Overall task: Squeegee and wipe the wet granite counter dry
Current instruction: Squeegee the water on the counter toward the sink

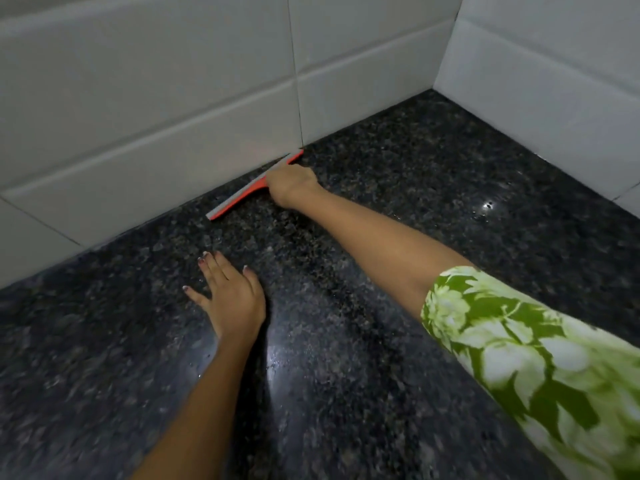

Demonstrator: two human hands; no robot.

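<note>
A red squeegee [239, 199] with a grey rubber blade lies along the joint where the dark speckled granite counter [381, 237] meets the back wall. My right hand [292, 184] is shut on the squeegee's handle, arm stretched far forward; the handle itself is hidden under the fingers. My left hand [230, 297] rests flat on the counter nearer to me, fingers spread, holding nothing. The granite shines with wet glare in front of my left wrist and at the right.
White tiled walls [156, 116] bound the counter at the back and on the right [536, 98], forming a corner at the upper right. A bright wet spot [488, 205] glints near the right wall.
</note>
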